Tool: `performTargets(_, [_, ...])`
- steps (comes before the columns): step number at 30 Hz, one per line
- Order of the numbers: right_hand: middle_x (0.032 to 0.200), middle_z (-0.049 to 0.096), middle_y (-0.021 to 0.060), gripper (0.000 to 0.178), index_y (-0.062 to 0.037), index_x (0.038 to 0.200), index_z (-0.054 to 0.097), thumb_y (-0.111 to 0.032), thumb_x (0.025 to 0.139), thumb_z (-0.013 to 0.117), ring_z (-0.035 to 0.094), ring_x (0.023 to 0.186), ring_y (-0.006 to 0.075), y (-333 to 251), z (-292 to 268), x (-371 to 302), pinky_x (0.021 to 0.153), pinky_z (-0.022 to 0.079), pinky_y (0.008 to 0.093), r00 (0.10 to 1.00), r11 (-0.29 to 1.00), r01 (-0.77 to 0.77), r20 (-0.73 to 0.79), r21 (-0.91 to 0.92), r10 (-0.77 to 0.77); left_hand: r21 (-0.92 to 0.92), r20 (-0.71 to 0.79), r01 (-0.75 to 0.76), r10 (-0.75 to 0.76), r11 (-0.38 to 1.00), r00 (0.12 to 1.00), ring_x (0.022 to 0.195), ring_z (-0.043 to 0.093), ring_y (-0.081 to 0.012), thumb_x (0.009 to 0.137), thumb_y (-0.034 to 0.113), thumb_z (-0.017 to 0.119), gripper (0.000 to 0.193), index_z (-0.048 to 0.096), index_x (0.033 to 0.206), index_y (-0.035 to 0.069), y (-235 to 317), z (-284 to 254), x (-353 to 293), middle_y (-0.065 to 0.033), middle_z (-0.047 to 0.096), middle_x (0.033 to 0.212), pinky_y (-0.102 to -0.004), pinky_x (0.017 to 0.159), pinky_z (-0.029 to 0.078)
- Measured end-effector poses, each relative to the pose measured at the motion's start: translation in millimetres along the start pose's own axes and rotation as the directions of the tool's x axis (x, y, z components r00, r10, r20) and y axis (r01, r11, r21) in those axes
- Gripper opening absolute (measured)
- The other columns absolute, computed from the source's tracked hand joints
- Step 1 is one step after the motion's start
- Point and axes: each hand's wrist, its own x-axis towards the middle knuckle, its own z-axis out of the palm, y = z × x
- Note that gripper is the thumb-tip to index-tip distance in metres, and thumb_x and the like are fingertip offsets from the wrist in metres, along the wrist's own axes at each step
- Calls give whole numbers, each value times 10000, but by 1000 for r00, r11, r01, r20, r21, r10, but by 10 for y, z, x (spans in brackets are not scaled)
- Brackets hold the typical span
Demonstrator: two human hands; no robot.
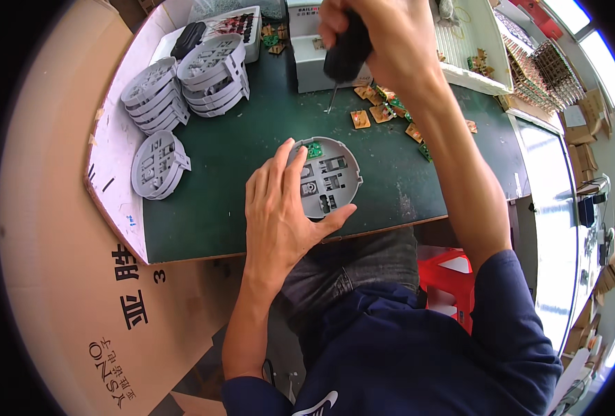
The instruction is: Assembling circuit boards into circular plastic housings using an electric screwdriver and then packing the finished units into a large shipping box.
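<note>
Thin-shafted black-handled screwdriver [349, 50], gripped in raised right hand [389, 35] at far side, round grey plastic housing [321, 177] on dark green tabletop [214, 163] at near middle, left hand [277, 197] resting spread along its left and near edges, stacked grey housings [214, 73] far left.

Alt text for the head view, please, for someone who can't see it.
A person's left hand rests spread on a round gray housing on a green bench; the right hand grips a black-handled screwdriver beyond it, near small circuit boards.

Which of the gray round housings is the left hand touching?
The lone gray housing, with the left hand over its left edge; the other housings sit stacked farther left.
</note>
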Motion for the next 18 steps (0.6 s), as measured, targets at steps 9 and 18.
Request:
performTargets(9, [679, 579, -11, 413, 19, 1316, 547, -137, 957, 676, 527, 518, 59, -80, 221, -326, 478, 424, 232, 927, 911, -374, 40, 172, 373, 42, -21, -50, 51, 998, 998, 1198, 551, -352, 782, 681, 723, 927, 529, 1351, -24, -36, 34, 7, -183, 518, 1417, -477, 1030, 424])
performTargets(18, [680, 581, -11, 386, 17, 1269, 572, -154, 945, 696, 525, 518, 58, -6, 260, -380, 475, 419, 231, 927, 910, -373, 33, 178, 374, 40, -32, -53, 54, 998, 998, 1204, 552, -344, 776, 677, 728, 922, 541, 1337, -30, -38, 33, -2, -183, 518, 1410, -469, 1034, 422])
